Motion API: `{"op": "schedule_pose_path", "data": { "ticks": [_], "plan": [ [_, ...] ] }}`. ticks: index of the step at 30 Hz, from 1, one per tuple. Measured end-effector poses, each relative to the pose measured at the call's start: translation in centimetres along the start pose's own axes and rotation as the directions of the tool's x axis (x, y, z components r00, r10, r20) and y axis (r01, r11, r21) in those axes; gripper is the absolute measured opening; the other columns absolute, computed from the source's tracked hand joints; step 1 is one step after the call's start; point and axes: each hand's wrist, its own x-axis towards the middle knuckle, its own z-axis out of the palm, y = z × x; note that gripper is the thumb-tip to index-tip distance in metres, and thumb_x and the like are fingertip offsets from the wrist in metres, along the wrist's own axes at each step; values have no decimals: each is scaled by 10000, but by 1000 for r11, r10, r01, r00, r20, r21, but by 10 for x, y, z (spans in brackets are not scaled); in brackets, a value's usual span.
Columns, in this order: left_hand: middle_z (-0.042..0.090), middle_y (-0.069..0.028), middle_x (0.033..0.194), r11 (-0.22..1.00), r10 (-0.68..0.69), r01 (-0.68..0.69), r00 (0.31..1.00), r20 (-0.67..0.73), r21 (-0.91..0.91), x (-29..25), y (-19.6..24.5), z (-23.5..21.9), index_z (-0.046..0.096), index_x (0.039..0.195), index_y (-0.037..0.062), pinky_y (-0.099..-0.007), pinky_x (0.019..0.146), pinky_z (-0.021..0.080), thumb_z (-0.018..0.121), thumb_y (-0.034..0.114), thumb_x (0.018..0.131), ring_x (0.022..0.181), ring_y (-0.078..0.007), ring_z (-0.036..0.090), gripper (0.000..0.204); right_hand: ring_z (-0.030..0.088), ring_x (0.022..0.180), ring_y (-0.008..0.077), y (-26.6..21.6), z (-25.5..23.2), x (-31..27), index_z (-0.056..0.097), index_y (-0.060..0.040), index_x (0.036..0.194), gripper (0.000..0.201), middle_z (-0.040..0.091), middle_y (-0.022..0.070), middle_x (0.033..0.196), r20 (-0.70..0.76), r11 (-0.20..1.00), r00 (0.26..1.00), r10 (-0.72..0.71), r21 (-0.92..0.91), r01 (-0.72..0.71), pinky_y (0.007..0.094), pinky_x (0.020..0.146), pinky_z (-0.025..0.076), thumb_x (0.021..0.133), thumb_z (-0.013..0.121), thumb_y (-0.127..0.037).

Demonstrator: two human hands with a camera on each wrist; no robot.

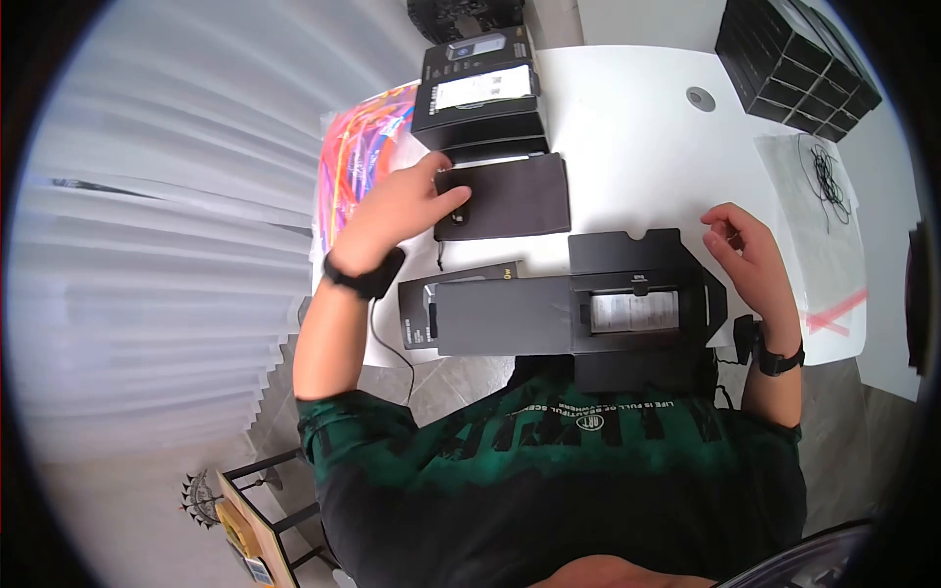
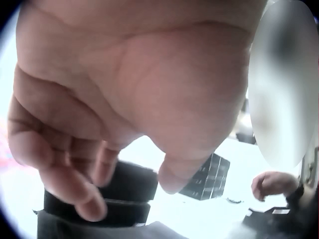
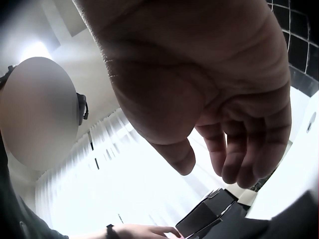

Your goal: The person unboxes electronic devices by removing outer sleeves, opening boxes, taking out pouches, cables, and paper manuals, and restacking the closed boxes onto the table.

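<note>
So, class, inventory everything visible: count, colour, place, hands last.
Table: 1, white, centre
Open box: 1, black, front
Flat box: 1, grey, front left
Pouch: 1, dark, centre left
Large box: 1, black, far left
Small boxes: several, black, far right
Packaging: count unclear, multicoloured, left
Cable: 1, black, right
Sheet: 1, white, right
Disc: 1, grey, far right
Curtains: count unclear, white, left
Shirt: 1, green-black, torso
Wristbands: 2, black, wrists
Left hand: 1, bare, over pouch
Right hand: 1, bare, right side

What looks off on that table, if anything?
Nothing looks spilled or broken. Two untidy spots: the black cable at the right lies in a loose tangle, and the long lid of the open box lies across another dark box, which sits at a slant to it.
</note>
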Motion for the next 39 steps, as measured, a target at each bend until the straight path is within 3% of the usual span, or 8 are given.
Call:
{"op": "schedule_pose_path", "data": {
  "ticks": [3, 6, 10, 16, 19, 26, 34, 39],
  "plan": [
    [635, -15, 884, 823, 288, -154, 943, 168, -547, -71, 7, -3, 647, 1161, 28, -290, 683, 479, 707, 265, 960, 763, -93, 566, 317, 514, 798, 87, 12, 2, -23, 652, -39, 1149, 209, 577, -11, 896, -113, 997, 991, 72, 3, -72, 243, 714, 450, 948, 695, -80],
    [649, -70, 873, 706, 549, -239, 779, 302, -667, -127, 21, 29, 649, 1232, 8, -340, 712, 533, 728, 281, 959, 783, -187, 645, 394, 516, 823, 92, 31, 6, -45, 633, -51, 1223, 294, 580, 9, 1026, -86, 994, 991, 101, 55, -97, 242, 738, 462, 936, 697, -58],
    [666, -109, 898, 833, 416, -190, 834, 362, -520, -169, 27, 116, 641, 1245, -8, -347, 727, 538, 717, 250, 965, 783, -222, 653, 388, 525, 888, 92, 52, 16, -59, 599, -64, 1346, 414, 581, 19, 1104, -68, 975, 989, 128, 190, -113, 240, 773, 477, 941, 687, -66],
    [652, -83, 891, 620, -15, 158, 982, 190, -769, -185, 66, 198, 536, 1394, -11, -301, 702, 502, 696, 183, 988, 750, -159, 619, 478, 514, 873, 61, 51, 29, -59, 638, -34, 1322, 351, 551, -36, 936, -14, 956, 986, 166, 248, -157, 211, 782, 425, 976, 652, -85],
    [604, -34, 869, 328, -65, 18, 998, -4, -944, -181, 82, 216, 302, 1542, 12, -242, 645, 459, 727, 43, 943, 716, -79, 556, 735, 490, 780, 45, 54, 23, -59, 647, -22, 1314, 331, 514, -69, 816, 23, 894, 985, 172, 417, -166, 208, 719, 393, 990, 607, -79],
    [608, -13, 875, 554, -109, -138, 966, -236, -821, -161, 104, 207, 452, 1326, 24, -238, 618, 447, 839, 24, 808, 705, -75, 548, 646, 449, 714, 40, 47, 22, -58, 653, -17, 1327, 345, 476, -82, 756, 149, 706, 959, 241, 652, -278, 210, 672, 378, 1010, 537, -87],
    [607, 18, 856, 736, -169, -43, 955, -245, -676, -143, 109, 194, 615, 998, 74, -249, 619, 450, 922, 113, 722, 767, -84, 567, 415, 538, 1064, 148, 63, 38, -53, 573, -65, 1423, 522, 571, 81, 1277, -19, 947, 999, -40, 317, 44, 278, 862, 465, 920, 698, -124],
    [607, -53, 1100, 667, -220, -201, 867, -448, -717, -151, 100, 199, 494, 1282, 57, -278, 680, 513, 934, 162, 732, 898, -134, 613, 712, 538, 1138, 199, 20, 31, -58, 586, -120, 1420, 551, 512, 110, 1399, -119, 983, 983, -143, 99, 155, 291, 839, 477, 883, 710, -100]
  ]
}}
